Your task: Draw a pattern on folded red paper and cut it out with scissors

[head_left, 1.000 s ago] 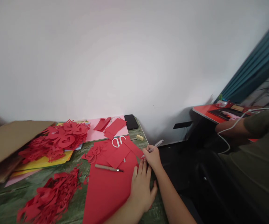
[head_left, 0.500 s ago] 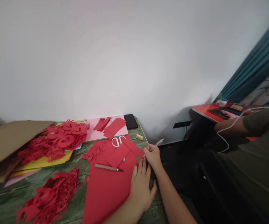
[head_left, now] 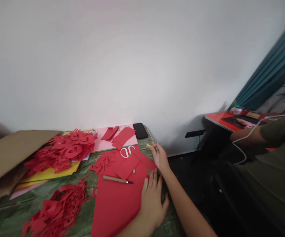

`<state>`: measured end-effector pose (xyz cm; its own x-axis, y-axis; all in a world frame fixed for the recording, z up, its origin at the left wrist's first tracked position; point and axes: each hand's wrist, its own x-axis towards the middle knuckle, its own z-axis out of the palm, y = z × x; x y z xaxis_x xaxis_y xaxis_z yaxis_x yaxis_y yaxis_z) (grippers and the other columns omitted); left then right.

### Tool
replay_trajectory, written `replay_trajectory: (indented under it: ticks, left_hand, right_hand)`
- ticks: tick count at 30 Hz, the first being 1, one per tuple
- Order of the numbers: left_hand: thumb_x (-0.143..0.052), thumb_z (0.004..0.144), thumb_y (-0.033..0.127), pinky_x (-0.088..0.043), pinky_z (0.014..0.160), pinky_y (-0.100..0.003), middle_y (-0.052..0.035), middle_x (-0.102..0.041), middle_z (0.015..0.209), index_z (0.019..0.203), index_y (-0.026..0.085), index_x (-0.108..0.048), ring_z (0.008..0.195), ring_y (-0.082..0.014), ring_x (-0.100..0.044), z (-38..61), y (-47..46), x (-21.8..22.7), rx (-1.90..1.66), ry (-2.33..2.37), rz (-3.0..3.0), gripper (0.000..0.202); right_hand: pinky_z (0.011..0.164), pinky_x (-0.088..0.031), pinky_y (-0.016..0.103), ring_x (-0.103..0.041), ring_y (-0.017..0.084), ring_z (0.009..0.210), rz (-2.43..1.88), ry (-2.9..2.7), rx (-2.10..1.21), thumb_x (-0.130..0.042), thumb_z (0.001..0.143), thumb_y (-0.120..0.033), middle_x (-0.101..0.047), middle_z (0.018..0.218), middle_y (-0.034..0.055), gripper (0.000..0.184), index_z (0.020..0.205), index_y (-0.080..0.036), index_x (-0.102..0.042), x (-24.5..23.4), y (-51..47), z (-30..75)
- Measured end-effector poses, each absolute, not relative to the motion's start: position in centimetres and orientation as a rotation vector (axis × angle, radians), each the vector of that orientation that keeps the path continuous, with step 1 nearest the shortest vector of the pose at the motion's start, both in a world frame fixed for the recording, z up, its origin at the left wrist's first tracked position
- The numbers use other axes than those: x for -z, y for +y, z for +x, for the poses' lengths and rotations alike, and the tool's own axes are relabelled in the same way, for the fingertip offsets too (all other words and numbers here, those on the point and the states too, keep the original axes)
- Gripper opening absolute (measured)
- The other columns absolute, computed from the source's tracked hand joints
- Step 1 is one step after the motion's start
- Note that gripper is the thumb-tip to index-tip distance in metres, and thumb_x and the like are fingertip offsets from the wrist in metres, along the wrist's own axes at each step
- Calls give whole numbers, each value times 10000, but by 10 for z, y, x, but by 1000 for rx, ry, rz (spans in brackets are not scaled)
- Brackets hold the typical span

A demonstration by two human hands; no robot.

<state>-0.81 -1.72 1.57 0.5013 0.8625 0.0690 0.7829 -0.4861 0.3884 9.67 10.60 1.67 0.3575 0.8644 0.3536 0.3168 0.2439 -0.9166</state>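
Observation:
My left hand (head_left: 153, 197) lies flat with fingers stretched out over the right edge of a large red paper sheet (head_left: 115, 200). Its fingertips touch the end of a red paper strip (head_left: 144, 160). Beyond them, the thumb and fingertips of my right hand (head_left: 160, 156) pinch a small yellow eraser (head_left: 148, 146). A pen, mostly hidden, seems tucked in that same hand. On the red sheet lie white-handled scissors (head_left: 124, 152), partly covered by a red paper piece (head_left: 127, 166), and a wooden-handled carving knife (head_left: 117, 179).
Red paper cutouts (head_left: 70, 148) are heaped on coloured sheets beside brown cardboard (head_left: 16, 144). Red scraps (head_left: 58, 207) lie on the green table (head_left: 6, 215). A black phone (head_left: 140, 130) rests near the wall. At right, another person (head_left: 278, 158) sits by an orange table (head_left: 216, 118).
My right hand has moved away from the paper strip, up to the eraser, and its fingers have closed on it. The pen no longer sticks out clearly. My left hand stays on the paper.

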Motion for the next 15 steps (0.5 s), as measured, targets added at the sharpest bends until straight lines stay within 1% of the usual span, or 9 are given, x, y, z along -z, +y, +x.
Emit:
replay_trajectory:
  ticks: [1, 2, 4, 6, 8, 10, 15]
  left_hand:
    - [-350, 834, 367, -204, 1035, -452, -32, -149, 1444, 1358, 231, -207, 1303, -248, -155, -8, -18, -16, -374, 1386, 2442, 560]
    - [-349, 833, 365, -207, 1035, -454, -34, -150, 1443, 1357, 227, -213, 1302, -250, -158, -8, -18, -16, -374, 1386, 2442, 559]
    - [-351, 829, 369, -219, 1029, -460, -47, -169, 1438, 1353, 215, -235, 1298, -260, -173, -8, -18, -18, -353, 1387, 2434, 558]
    - [-356, 824, 370, -232, 1024, -460, -58, -197, 1432, 1347, 201, -259, 1294, -268, -184, -7, -17, -19, -327, 1389, 2433, 558]
    - [-359, 820, 363, -233, 1025, -455, -64, -220, 1426, 1342, 185, -275, 1295, -273, -178, -6, -17, -20, -321, 1387, 2449, 558]
    - [-355, 818, 350, -230, 1029, -449, -69, -232, 1423, 1340, 168, -281, 1297, -273, -168, -5, -17, -19, -328, 1382, 2472, 557]
    - [-354, 812, 327, -236, 1028, -434, -102, -256, 1412, 1333, 125, -289, 1291, -278, -185, -2, -16, -18, -319, 1385, 2504, 562]
  right_hand:
    - [654, -398, 267, -513, 158, 665, -1321, -1246, -536, -596, 632, -355, -576, 672, 2, 196, 620, -196, -482, -16, 114, 95]
    - [631, -390, 258, -491, 142, 617, -1320, -1290, -544, -628, 589, -315, -544, 621, -25, 211, 589, -201, -450, -15, 121, 93]
    - [578, -368, 239, -427, 112, 526, -1314, -1371, -570, -600, 597, -264, -448, 519, -74, 222, 558, -210, -388, -16, 130, 93]
    - [553, -354, 229, -391, 102, 499, -1297, -1447, -604, -537, 647, -249, -387, 485, -88, 220, 557, -217, -338, -21, 126, 99]
    - [557, -361, 226, -413, 106, 529, -1259, -1544, -656, -524, 657, -246, -413, 514, -75, 235, 569, -221, -308, -28, 111, 109]
    - [547, -366, 223, -425, 109, 544, -1209, -1673, -732, -541, 642, -236, -442, 542, -61, 235, 573, -219, -317, -35, 90, 121]
    - [521, -340, 216, -386, 94, 515, -1163, -1888, -807, -488, 676, -168, -447, 581, -59, 138, 620, -207, -369, -41, 51, 133]
